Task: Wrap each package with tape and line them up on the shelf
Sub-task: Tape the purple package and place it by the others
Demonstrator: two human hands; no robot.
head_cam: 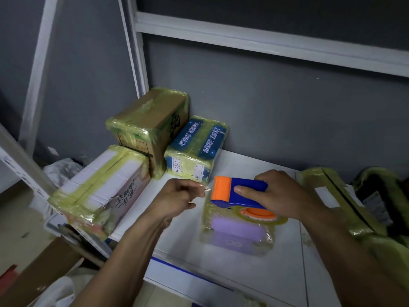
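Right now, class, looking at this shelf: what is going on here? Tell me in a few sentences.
A person is taping a purple package that lies on the white shelf. The right hand grips a blue and orange tape dispenser over it, while the left hand pinches the tape end drawn from the dispenser. A brown box, a blue box and a white box, all already wrapped, sit at the shelf's left end.

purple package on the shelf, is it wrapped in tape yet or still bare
Wrapped, at least partly: glossy yellowish tape covers the purple package on top and visible sides, wrinkling at its corners. Its underside is hidden.
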